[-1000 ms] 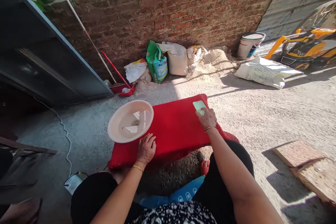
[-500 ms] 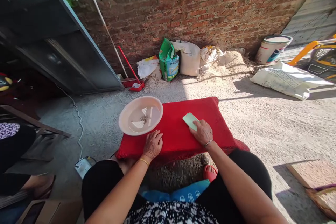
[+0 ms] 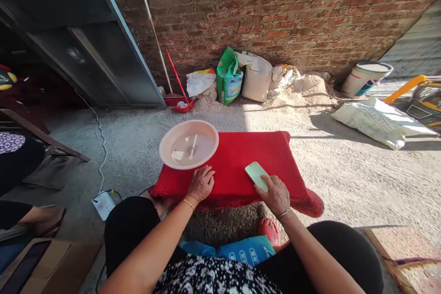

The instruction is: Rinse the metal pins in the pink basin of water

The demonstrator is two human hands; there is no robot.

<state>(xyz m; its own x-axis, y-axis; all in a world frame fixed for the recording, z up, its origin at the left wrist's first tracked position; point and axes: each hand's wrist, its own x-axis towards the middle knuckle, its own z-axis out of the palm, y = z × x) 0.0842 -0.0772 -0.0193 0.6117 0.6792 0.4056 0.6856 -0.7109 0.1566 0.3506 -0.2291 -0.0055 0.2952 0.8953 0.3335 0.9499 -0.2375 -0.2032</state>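
A red fleecy cloth [image 3: 237,151] covers a low table in front of me. My right hand [image 3: 276,194] holds the near end of a pale green phone [image 3: 256,174], thumb on one side and fingers on the other. The phone lies tilted to the left on the cloth, its far end uncovered. Resting on the cloth at the front left, my left hand [image 3: 201,183] has its fingers loosely stretched out and holds nothing. Just beyond those fingers stands a pale pink basin [image 3: 168,158] with water and a small dark pattern or object in it that I cannot make out.
By the brick wall [image 3: 241,14] stand a red dustpan [image 3: 183,106], a green bag [image 3: 230,78], a whitish sack [image 3: 257,80] and a bucket [image 3: 365,78]. A power strip [image 3: 104,205] and cardboard box [image 3: 55,266] are at left, beside another person's foot [image 3: 48,220].
My right hand and the phone have moved nearer to me on the cloth. My left hand stays by the basin. The whole view has shifted slightly.
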